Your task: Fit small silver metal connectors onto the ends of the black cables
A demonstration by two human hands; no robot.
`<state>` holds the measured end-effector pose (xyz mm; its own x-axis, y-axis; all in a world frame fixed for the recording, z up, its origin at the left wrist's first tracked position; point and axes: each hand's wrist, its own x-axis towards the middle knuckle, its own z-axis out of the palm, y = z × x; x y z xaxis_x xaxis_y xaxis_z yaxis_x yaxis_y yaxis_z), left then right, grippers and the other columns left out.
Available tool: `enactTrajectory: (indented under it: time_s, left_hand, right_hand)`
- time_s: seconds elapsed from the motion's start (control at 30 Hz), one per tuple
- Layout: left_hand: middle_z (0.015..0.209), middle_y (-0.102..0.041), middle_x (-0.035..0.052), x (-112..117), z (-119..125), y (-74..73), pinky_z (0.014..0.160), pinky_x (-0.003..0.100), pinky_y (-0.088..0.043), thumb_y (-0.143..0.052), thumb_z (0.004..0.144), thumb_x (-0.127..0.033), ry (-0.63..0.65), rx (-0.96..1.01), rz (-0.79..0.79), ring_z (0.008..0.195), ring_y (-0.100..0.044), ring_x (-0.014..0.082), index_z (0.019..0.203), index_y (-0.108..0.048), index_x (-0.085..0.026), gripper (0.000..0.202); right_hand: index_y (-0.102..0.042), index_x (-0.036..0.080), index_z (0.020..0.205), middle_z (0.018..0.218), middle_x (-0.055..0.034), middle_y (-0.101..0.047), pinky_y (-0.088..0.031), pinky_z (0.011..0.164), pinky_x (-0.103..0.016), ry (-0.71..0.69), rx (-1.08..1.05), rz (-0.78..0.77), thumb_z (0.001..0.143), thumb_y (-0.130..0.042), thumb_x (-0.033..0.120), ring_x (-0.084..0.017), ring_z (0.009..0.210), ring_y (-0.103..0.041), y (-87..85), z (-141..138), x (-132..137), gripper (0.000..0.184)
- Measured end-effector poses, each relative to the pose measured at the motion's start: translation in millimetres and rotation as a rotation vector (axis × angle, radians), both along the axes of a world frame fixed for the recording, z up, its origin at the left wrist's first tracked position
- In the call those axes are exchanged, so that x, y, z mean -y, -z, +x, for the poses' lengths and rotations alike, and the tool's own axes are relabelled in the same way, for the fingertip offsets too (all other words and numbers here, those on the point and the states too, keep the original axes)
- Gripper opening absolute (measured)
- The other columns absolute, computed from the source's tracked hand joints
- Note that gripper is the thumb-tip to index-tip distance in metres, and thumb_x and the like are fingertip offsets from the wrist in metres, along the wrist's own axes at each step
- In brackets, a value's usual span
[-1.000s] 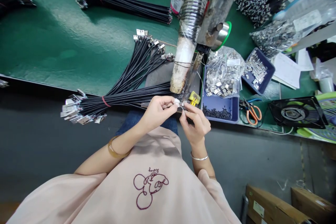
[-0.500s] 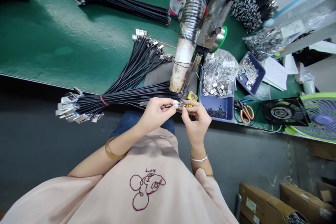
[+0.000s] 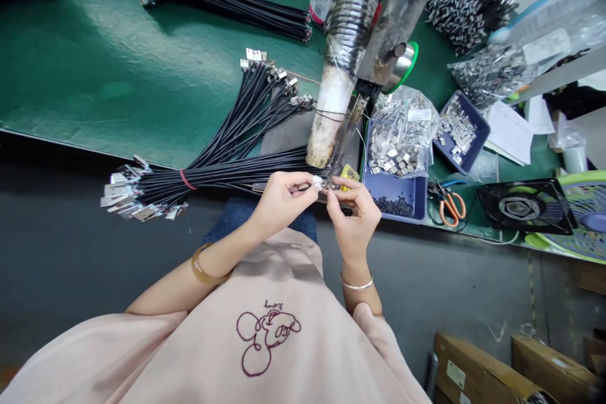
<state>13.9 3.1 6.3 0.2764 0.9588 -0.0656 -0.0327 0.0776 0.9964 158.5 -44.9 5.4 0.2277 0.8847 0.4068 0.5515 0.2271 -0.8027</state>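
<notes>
My left hand (image 3: 283, 203) is closed in a pinch at the table's front edge, on what looks like the end of a black cable. White wrapping covers one of its fingertips. My right hand (image 3: 355, 218) pinches close beside it, the fingertips of both hands nearly meeting. A small shiny metal piece (image 3: 328, 184), probably a connector, shows at the right fingertips; its details are too small to tell. Just behind the hands lies a bundle of black cables (image 3: 237, 170) tied with a red band, with metal connectors at its left end. More cables with connectors (image 3: 237, 110) fan out behind it.
A fume hose (image 3: 326, 113) and metal bracket hang right above the hands. To the right are a blue tray (image 3: 419, 199) with bagged connectors, a smaller tray (image 3: 479, 132), orange-handled pliers (image 3: 452, 209) and a black fan (image 3: 525, 207). Another cable bundle (image 3: 227, 3) lies at the back.
The view has shifted slightly, so things on the right appear farther right. Both hands keep their pinch in almost the same place, with only small finger movement.
</notes>
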Motion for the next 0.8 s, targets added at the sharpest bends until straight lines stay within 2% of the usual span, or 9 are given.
enactTrajectory:
  time_s: [0.2, 0.4, 0.6, 0.8]
  left_hand:
    - [0.068, -0.067, 0.0027, 0.4, 0.9, -3.3, 0.055, 0.019, -0.042, -0.064, 0.077, -0.022, 0.000, 0.035, -0.001, 0.060, -0.054, 0.0102, 0.076, -0.076, -0.011, 0.016]
    - [0.058, -0.059, 0.0007, -0.9, -0.4, -2.4, 0.048, 0.019, -0.031, -0.062, 0.077, -0.022, 0.034, -0.029, 0.004, 0.052, -0.042, 0.0070, 0.070, -0.072, -0.010, 0.018]
    - [0.060, -0.061, 0.0011, -0.3, -0.4, 0.5, 0.049, 0.020, -0.032, -0.062, 0.079, -0.024, 0.051, -0.039, -0.004, 0.053, -0.045, 0.0083, 0.076, -0.075, -0.010, 0.018]
    - [0.061, -0.059, 0.0002, 0.8, -0.5, 4.0, 0.052, 0.021, -0.034, -0.062, 0.081, -0.023, 0.019, -0.030, 0.032, 0.055, -0.046, 0.0084, 0.073, -0.073, -0.012, 0.017]
  right_hand:
    - [-0.068, 0.023, 0.084, 0.098, -0.0025, -0.076, -0.062, 0.081, -0.035, -0.003, 0.085, 0.080, 0.086, -0.070, 0.013, -0.017, 0.093, -0.073, -7.3, -1.7, -1.3, 0.010]
    - [-0.063, 0.022, 0.080, 0.094, -0.0021, -0.076, -0.060, 0.085, -0.034, -0.043, 0.153, 0.116, 0.085, -0.068, 0.008, -0.017, 0.096, -0.073, -8.5, 0.3, 2.7, 0.015]
    - [-0.063, 0.023, 0.083, 0.099, -0.0031, -0.076, -0.063, 0.077, -0.033, -0.027, 0.122, 0.068, 0.088, -0.066, 0.014, -0.017, 0.092, -0.074, -4.8, 1.0, 4.2, 0.010]
    - [-0.066, 0.022, 0.082, 0.098, -0.0034, -0.076, -0.062, 0.072, -0.030, 0.001, 0.128, 0.045, 0.088, -0.068, 0.018, -0.017, 0.090, -0.073, -6.8, -1.1, 0.3, 0.008]
